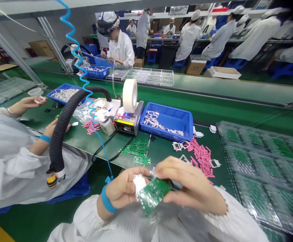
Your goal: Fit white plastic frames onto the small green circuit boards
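1. Two hands hold work above the tabletop's (161, 158) near edge: the left hand (124, 188) and right hand (190, 185) curl inward, fingers clamped on a green circuit board (153, 195) and a white piece (139, 185).
2. Those fingers cover part of the board, and the white piece's shape is hard to make out.
3. The tape dispenser's (128, 121) yellow label (122, 122) is too small to read.
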Demonstrator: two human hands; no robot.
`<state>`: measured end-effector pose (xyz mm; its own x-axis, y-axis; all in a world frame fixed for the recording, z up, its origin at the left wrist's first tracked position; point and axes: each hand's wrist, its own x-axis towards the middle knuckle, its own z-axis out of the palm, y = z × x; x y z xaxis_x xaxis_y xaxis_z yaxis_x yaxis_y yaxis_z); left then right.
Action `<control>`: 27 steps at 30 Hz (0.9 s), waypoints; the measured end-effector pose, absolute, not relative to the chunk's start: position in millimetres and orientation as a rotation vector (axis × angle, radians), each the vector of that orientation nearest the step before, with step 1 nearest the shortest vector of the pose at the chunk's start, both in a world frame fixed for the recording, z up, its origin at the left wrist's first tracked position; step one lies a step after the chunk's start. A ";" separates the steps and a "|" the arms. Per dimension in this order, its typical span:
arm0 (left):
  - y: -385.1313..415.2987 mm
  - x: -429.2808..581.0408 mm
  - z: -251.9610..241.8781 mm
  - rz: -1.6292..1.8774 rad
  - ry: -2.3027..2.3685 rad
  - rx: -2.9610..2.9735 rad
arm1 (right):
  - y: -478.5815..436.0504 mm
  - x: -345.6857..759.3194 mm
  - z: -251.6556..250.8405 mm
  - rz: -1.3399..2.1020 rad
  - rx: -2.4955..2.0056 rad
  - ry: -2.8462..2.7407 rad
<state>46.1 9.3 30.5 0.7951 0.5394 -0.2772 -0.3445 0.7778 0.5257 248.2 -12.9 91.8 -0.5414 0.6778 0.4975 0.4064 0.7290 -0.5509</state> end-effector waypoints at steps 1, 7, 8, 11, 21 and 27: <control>9.1 48.7 29.6 0.476 0.456 0.489 | -7.8 249.4 92.2 0.531 -0.819 -2.220; 11.1 53.7 30.3 0.393 0.478 0.527 | 13.4 245.3 84.9 0.664 -0.713 -2.304; 12.1 52.2 28.7 0.393 0.463 0.523 | 15.1 245.2 83.4 0.665 -0.690 -2.300; 15.3 47.4 21.8 0.386 0.401 0.514 | 19.4 246.6 80.7 0.694 -0.648 -2.276; 26.5 38.1 15.4 0.322 0.381 0.546 | 33.4 246.9 83.8 0.795 -0.584 -2.327; 31.4 32.9 16.9 0.287 0.438 0.614 | 36.5 239.1 83.3 0.802 -0.550 -2.318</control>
